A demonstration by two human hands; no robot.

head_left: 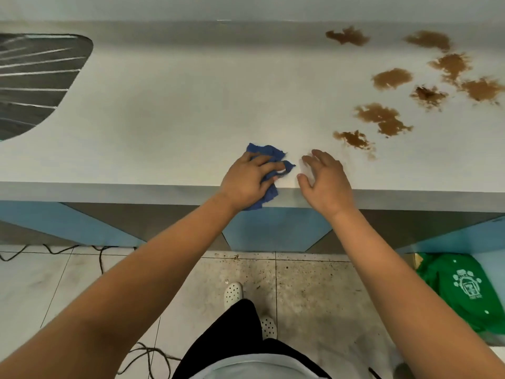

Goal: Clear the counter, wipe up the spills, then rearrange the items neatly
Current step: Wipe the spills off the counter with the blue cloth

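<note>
A crumpled blue cloth [266,153] lies at the front edge of the pale counter [177,119], partly hanging over it. My left hand [247,180] grips the cloth with curled fingers. Just to its right, my right hand [326,179] hovers over the counter edge with loosely bent fingers, holding nothing. Several brown spills [382,117] spread across the counter's right side, the nearest one [354,139] a short way beyond my right hand.
A dark curved inset with pale stripes [35,80] sits at the counter's far left. A green bag [464,288] lies on the floor at the right. Cables [101,258] trail across the tiled floor on the left. My white shoes [233,292] stand below the counter.
</note>
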